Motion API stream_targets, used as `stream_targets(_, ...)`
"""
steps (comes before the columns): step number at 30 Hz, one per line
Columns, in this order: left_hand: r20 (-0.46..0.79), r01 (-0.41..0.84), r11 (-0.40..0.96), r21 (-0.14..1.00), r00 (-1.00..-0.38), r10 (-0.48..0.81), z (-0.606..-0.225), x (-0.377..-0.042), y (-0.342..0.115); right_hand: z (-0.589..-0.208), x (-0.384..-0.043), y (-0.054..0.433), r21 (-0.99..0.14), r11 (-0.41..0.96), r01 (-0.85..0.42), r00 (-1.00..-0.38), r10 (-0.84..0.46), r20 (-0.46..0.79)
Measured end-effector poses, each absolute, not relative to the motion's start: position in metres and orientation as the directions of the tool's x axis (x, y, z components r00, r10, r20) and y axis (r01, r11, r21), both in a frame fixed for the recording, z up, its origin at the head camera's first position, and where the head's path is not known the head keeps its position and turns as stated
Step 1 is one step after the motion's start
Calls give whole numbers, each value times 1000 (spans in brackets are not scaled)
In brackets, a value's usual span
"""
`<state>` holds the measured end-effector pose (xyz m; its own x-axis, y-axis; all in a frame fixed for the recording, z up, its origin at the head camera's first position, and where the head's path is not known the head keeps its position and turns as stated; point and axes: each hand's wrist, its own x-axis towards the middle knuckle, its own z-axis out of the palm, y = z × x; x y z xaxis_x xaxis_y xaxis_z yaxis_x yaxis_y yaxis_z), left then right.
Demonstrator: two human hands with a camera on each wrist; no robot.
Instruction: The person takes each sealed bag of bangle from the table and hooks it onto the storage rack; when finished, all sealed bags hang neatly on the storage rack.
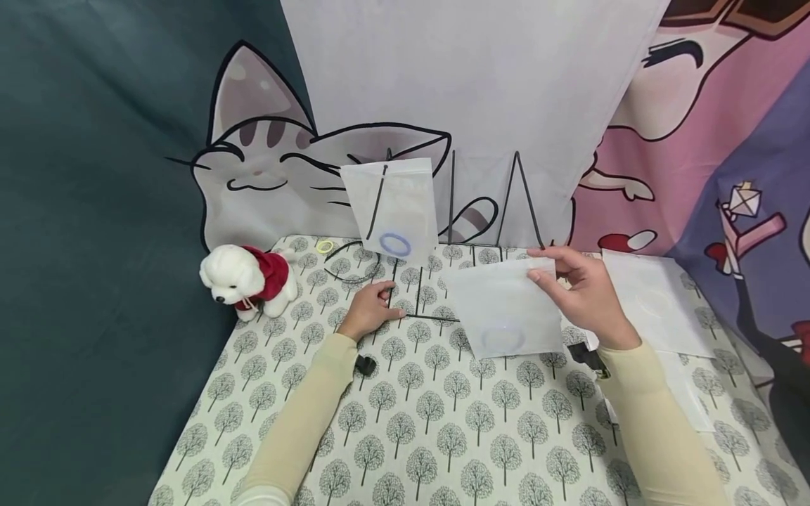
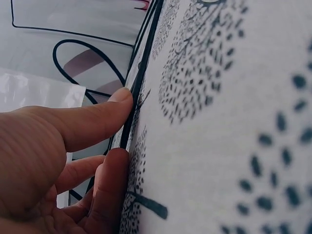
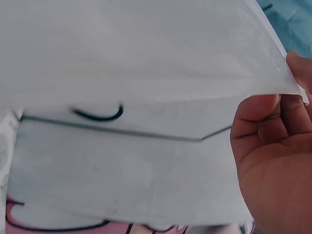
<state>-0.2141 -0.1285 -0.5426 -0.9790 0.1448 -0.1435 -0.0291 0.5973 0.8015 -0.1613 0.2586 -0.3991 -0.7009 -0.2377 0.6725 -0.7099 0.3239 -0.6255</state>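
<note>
A black wire rack with upright prongs stands at the back of the table. My left hand pinches its base rod low at the front left corner, thumb and finger meeting the rod in the left wrist view. From the left prong hangs a translucent white bag with a blue ring showing at its bottom. In front of the right prong, my right hand pinches the upper right corner of another translucent white bag. A faint pale ring shows near its lower edge.
Several white bags lie at the right side of the table. A white plush dog in red sits at the left edge. Beside it lie a yellow ring and a thin black loop. Printed cloth hangs behind the table.
</note>
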Motion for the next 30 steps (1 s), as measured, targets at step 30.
stream_targets(30, -164, -55, 619, 784, -979, 122, -538, -214, -127, -391, -170, 172, -625, 113, -772, -635, -98, 766)
